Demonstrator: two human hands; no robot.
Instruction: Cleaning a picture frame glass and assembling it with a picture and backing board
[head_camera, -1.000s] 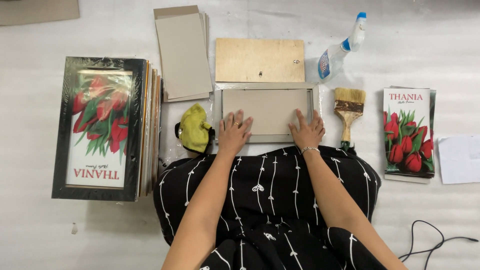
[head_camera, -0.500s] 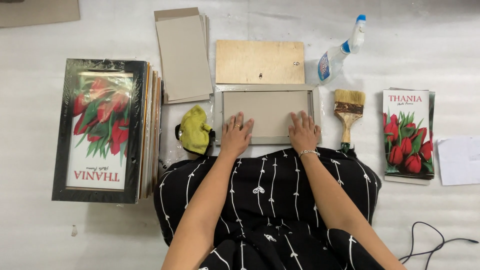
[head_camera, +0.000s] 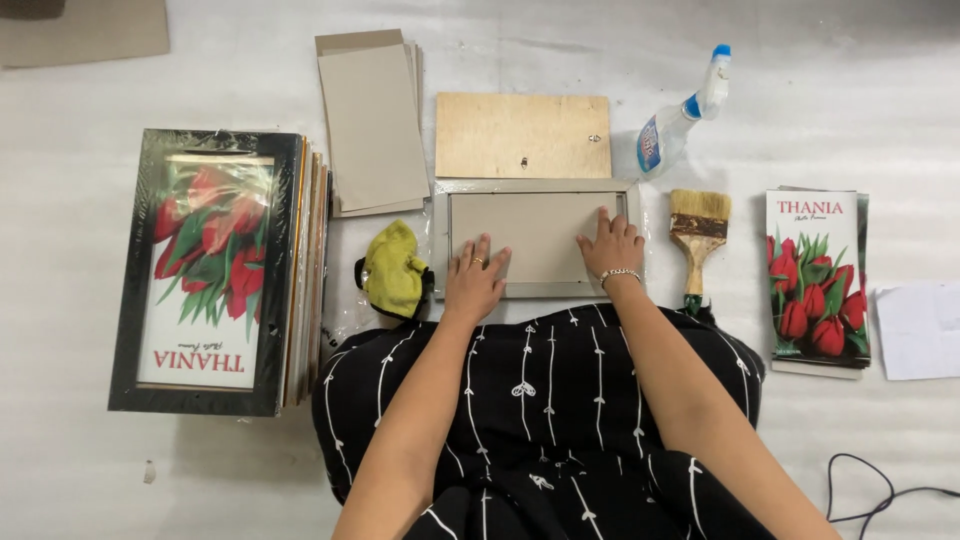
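Observation:
A silver picture frame (head_camera: 535, 187) lies face down in front of me with a grey cardboard backing (head_camera: 535, 225) set inside it. My left hand (head_camera: 474, 279) rests flat on the backing's near left corner, fingers spread, a ring on one finger. My right hand (head_camera: 609, 245) presses flat on the near right part of the backing, a bracelet on the wrist. Neither hand holds anything.
A plywood board (head_camera: 522, 135) lies beyond the frame. Grey cardboard sheets (head_camera: 372, 125) are stacked at the back left, framed tulip pictures (head_camera: 215, 270) at the left. A yellow cloth (head_camera: 392, 268), spray bottle (head_camera: 680, 115), paintbrush (head_camera: 697, 235), tulip prints (head_camera: 815, 275), white paper (head_camera: 920, 330) and a cable (head_camera: 880, 490) lie around.
Both hands have shifted slightly on the backing; the right hand has slid a little farther up along its right side. Nothing else has moved.

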